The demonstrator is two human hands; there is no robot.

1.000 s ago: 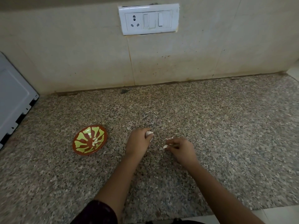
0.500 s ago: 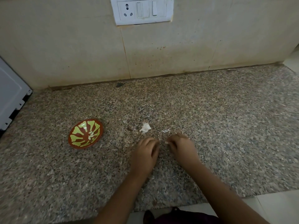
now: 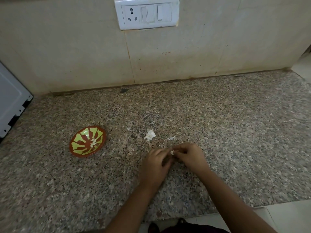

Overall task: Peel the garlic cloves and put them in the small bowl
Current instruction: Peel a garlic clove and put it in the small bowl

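A small white garlic clove (image 3: 172, 152) is pinched between the fingertips of my left hand (image 3: 155, 167) and my right hand (image 3: 190, 155), low over the granite counter (image 3: 235, 132). Most of the clove is hidden by the fingers. The small red bowl with a yellow-green pattern (image 3: 80, 145) sits to the left of my hands, and several peeled white cloves (image 3: 93, 142) lie in it. A white piece of garlic with loose skin (image 3: 149, 135) lies on the counter just beyond my left hand.
Thin skin scraps (image 3: 170, 138) lie beyond my right hand. A white appliance (image 3: 10, 98) stands at the left edge. A switch and socket plate (image 3: 146, 13) is on the tiled wall. The counter's front edge (image 3: 185, 216) runs below my forearms.
My left hand let go of the white garlic piece, which now lies on the counter, and came back to meet my right hand; both now pinch one clove.
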